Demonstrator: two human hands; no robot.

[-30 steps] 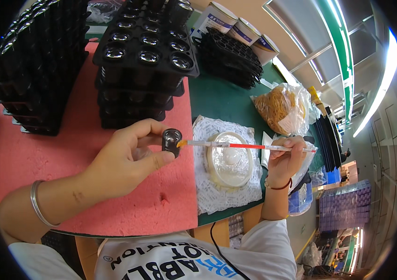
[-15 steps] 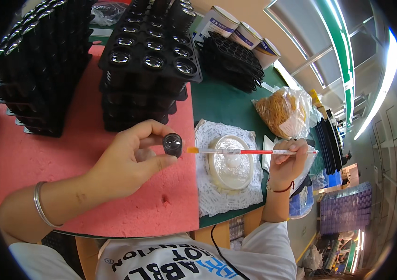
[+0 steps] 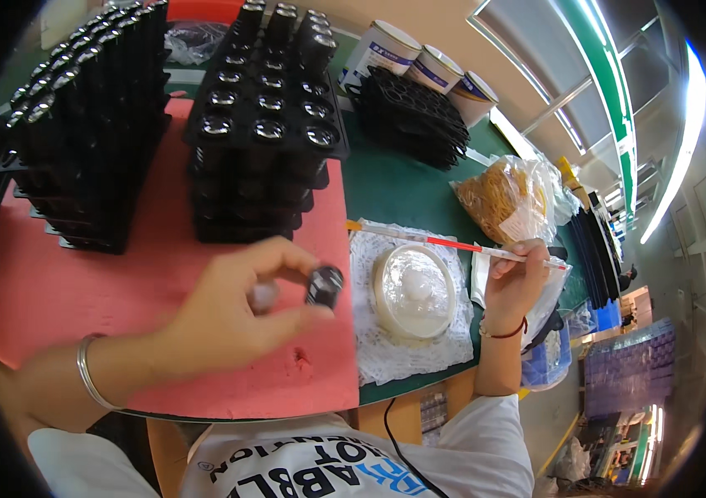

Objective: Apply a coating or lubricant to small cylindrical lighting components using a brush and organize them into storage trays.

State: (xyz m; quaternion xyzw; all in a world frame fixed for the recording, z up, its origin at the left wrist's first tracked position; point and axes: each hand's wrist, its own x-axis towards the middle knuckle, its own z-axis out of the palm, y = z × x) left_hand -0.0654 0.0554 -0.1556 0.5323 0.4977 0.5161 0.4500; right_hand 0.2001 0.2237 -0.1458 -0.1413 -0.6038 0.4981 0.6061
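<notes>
My left hand [image 3: 233, 311] pinches a small black cylinder with a glassy face [image 3: 325, 287], like a lens barrel, between thumb and fingers over the pink foam mat [image 3: 228, 386]. The cylinder is tilted and its hand is slightly blurred. In my right hand [image 3: 516, 286] is a thin paintbrush [image 3: 452, 243] with a red and clear handle. Its yellowish tip points left, above the far edge of a round, whitish, shiny-topped dish [image 3: 413, 290]. The brush tip and the cylinder are apart. The dish stands on a printed paper sheet [image 3: 370, 361].
Stacked black trays [image 3: 245, 187] holding similar glass-topped cylinders stand behind my left hand, with another stack [image 3: 92, 195] farther left. Beyond the dish lie a bag of rubber bands [image 3: 502, 203], empty black trays [image 3: 411, 116] and several white cans [image 3: 386, 50].
My left hand has shifted slightly right and nearer to me, tilting the cylinder. The brush tip has swung up and away from it, and my right hand stays almost in place.
</notes>
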